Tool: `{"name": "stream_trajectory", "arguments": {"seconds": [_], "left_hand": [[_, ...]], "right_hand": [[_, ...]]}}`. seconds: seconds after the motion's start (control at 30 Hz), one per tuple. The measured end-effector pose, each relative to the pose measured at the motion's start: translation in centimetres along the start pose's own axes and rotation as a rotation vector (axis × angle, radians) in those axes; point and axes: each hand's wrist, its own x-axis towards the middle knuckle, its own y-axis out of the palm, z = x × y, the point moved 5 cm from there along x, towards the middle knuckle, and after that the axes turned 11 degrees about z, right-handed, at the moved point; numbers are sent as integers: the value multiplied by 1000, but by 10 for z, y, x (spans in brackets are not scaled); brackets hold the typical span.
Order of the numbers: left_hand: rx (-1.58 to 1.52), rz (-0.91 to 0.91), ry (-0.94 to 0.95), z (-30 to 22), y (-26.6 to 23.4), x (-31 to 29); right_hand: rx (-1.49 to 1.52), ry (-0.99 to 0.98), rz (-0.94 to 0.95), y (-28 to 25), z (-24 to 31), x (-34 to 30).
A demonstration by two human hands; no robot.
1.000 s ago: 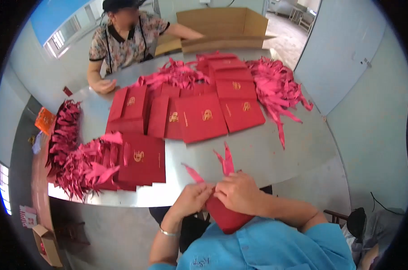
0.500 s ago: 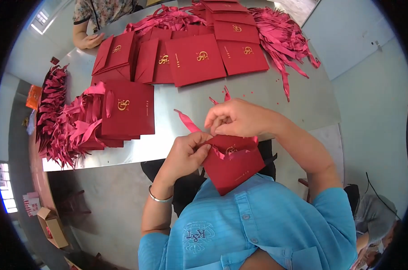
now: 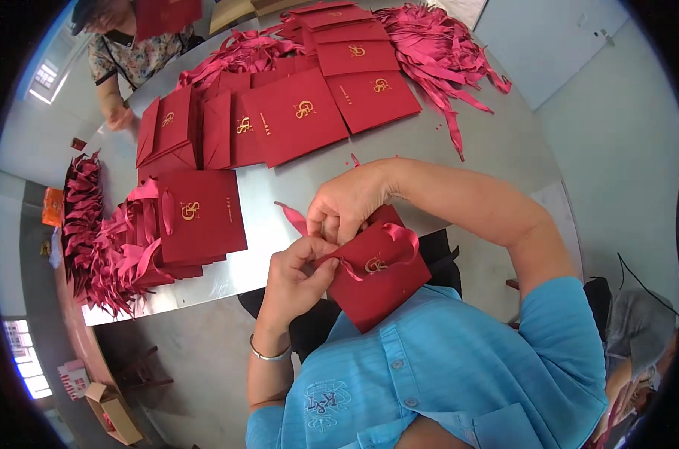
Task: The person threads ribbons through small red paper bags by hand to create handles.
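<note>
A small red paper gift bag (image 3: 381, 295) with gold lettering is held tilted in front of my blue shirt. My left hand (image 3: 298, 280) pinches its upper left corner between thumb and fingers. My right hand (image 3: 354, 198) bends over the top edge, its fingers curled close against the left fingertips; what they grip is hidden. A pink ribbon handle (image 3: 405, 241) loops across the bag's front. Another pink ribbon (image 3: 291, 218) sticks out past my left fingers, over the table edge.
Red bags (image 3: 298, 120) lie stacked across the metal table (image 3: 504, 150), with pink ribbon bundles (image 3: 444, 52) behind. Bags with handles (image 3: 205, 217) are piled on the left. Across the table, one hand of another person (image 3: 120, 117) rests near the stacks, beneath a raised red bag (image 3: 167, 16).
My right hand has come down and left, its fingers now beside my left fingertips. The ribbon loop stands out more on the bag's front. The other person has come further into view.
</note>
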Motion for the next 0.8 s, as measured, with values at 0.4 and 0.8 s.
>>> {"name": "stream_trajectory", "arguments": {"seconds": [0.4, 0.8], "left_hand": [[-117, -51, -110, 4, 0, 0], [-194, -80, -137, 6, 1, -3]], "right_hand": [[120, -64, -47, -4, -9, 6], [216, -109, -45, 2, -16, 15]]}}
